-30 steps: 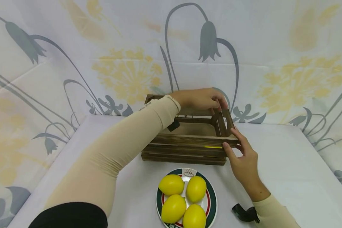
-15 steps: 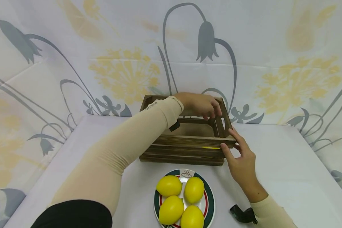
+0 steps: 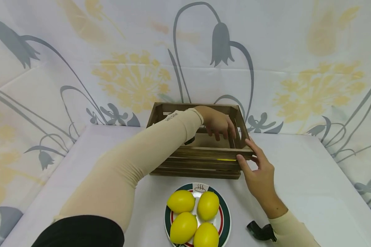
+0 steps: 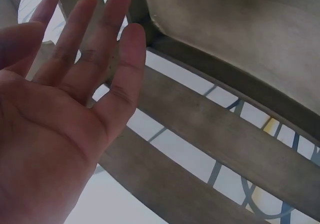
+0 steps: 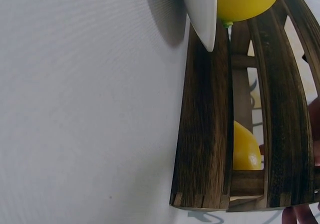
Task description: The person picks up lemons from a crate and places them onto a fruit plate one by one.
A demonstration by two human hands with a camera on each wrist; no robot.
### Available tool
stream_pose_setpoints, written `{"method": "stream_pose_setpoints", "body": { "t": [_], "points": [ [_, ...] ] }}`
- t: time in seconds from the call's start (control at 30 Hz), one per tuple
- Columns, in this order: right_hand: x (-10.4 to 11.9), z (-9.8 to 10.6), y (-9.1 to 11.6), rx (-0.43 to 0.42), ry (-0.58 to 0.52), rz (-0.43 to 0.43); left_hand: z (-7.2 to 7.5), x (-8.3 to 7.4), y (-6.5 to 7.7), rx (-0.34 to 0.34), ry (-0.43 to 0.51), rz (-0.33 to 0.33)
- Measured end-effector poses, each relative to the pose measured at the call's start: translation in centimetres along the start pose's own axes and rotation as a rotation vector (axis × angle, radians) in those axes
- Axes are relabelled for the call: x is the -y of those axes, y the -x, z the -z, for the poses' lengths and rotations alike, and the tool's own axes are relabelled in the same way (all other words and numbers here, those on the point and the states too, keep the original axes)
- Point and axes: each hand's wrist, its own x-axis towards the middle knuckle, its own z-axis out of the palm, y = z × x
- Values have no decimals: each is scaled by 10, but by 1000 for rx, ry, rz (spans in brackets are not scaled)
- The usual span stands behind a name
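A dark brown slatted wooden crate [image 3: 191, 162] stands on the white cloth. My left hand [image 3: 217, 123] hangs inside its right half, palm empty and fingers loosely bent; the left wrist view shows the fingers [image 4: 120, 91] spread slightly near the crate's slats. My right hand [image 3: 261, 175] grips the crate's front right corner, thumb on the front slat and fingers along the right end. Through the slats in the right wrist view, a yellow lemon [image 5: 246, 151] lies inside the crate. In the head view only a yellow sliver of it shows.
In front of the crate, a plate [image 3: 227, 219] with a green and red rim bears several lemons [image 3: 183, 227]. A black wrist camera [image 3: 261, 231] sits at the right sleeve. Behind the crate hangs a flower-patterned cloth [image 3: 136, 82].
My left hand has dropped from the crate's right end rim down into its inside, shifting a little left. My right hand keeps its grip on the corner.
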Motion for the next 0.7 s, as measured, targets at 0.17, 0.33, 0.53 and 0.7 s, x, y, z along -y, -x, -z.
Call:
{"method": "stream_pose_setpoints", "body": {
  "t": [0.17, 0.33, 0.53, 0.7],
  "points": [
    [0, 2, 0, -2, 12, -5, 0, -4, -4, 8, -33, 30],
    [0, 4, 2, -5, 9, 1, -2, -7, -9, 33, -20, 59],
    [1, 6, 7, -11, 6, -2, -8, -9, -17, 85, 99, 134],
    [2, 6, 7, -7, 10, 17, -11, -5, -19, 129, 193, 175]
  ]
}}
